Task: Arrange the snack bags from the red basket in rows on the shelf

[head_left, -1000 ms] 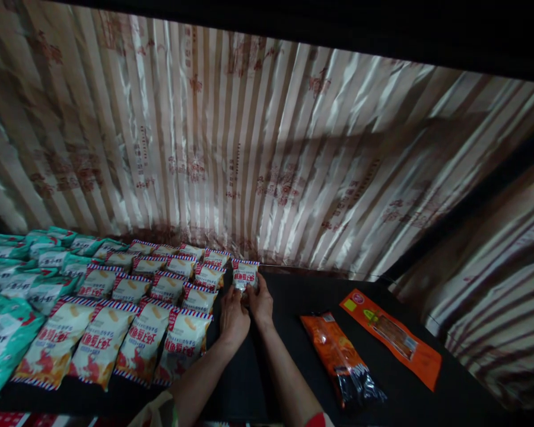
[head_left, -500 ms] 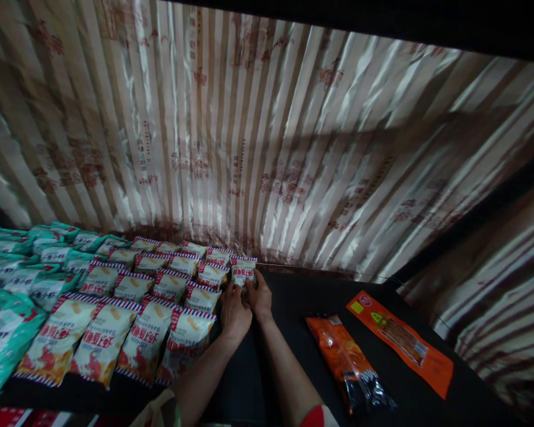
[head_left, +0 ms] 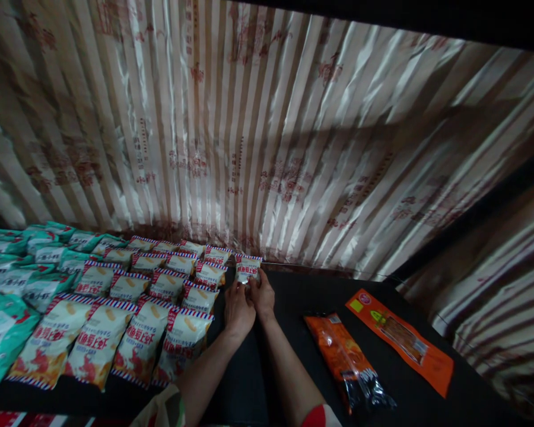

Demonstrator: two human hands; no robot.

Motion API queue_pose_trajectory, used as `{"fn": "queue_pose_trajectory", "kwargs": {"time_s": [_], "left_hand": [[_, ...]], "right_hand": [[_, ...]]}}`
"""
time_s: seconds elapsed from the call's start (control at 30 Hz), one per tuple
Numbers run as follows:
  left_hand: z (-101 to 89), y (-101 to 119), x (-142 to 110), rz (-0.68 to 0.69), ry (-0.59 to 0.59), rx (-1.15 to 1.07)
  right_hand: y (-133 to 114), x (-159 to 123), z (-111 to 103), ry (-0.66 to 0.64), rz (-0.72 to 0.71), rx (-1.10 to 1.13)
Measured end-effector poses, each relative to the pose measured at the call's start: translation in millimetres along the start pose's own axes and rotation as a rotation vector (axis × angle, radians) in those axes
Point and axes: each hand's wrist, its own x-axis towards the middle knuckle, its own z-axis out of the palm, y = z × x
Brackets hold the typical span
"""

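Note:
Both my hands reach to the back of a black shelf (head_left: 293, 302). My left hand (head_left: 237, 309) and my right hand (head_left: 262, 295) are side by side, fingers pinched on the lower edge of one small cream snack packet (head_left: 247, 267) with a red-and-blue striped top. That packet stands at the right end of the back row of like packets (head_left: 169, 279), close to the striped backing. Larger cream packets (head_left: 137, 341) lie in the front row, left of my left forearm.
Teal packets (head_left: 9, 279) fill the shelf's left part. Two orange packets lie right of my arms: one with a dark end (head_left: 345, 362) and a flat one (head_left: 400, 341). A shiny striped sheet (head_left: 267, 142) backs the shelf and its right side.
My hands with the small packet have shifted slightly toward the back; the packet now sits a little further right and upright in line with its row. The camera has drifted a bit.

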Motion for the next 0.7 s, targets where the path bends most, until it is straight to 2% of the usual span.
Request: {"fn": "queue_pose_trajectory", "kwargs": {"time_s": [0.27,0.53,0.63,0.7], "left_hand": [[8.5,-6.9,4.7,0.02,-0.007,0.016],[8.3,-5.3,3.3,0.024,-0.058,0.103],[8.5,-3.6,4.1,0.024,-0.059,0.095],[9.7,-4.0,4.4,0.018,-0.053,0.072]], "right_hand": [[0.8,0.8,2.2,-0.016,-0.016,-0.029],[9.3,-0.8,7.7,0.028,-0.083,0.027],[10.2,0.7,6.9,0.008,-0.103,0.067],[11.5,0.0,6.6,0.039,-0.141,0.088]]}}
